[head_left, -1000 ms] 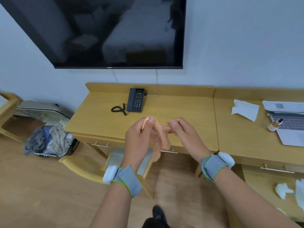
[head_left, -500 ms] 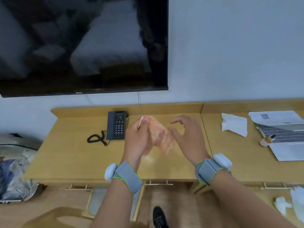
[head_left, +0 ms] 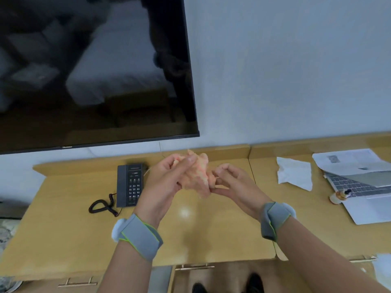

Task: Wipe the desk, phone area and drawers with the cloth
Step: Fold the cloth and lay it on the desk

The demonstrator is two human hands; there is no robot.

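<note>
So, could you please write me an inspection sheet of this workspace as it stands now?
Surface: wooden desk, glossy, with a light glare spot near the middle.
Job's things: orange cloth, bunched up and held above the desk; black phone lying flat near the back edge; drawer handles along the front.
Clutter: white tissue, laptop with papers lying on it, small bottle beside it.
Hands: left hand grips the cloth; right hand pinches its other end.
Cables: coiled phone cord on the desk, left of the phone.
Surroundings: wall-mounted TV, switched off; pale wall.
</note>
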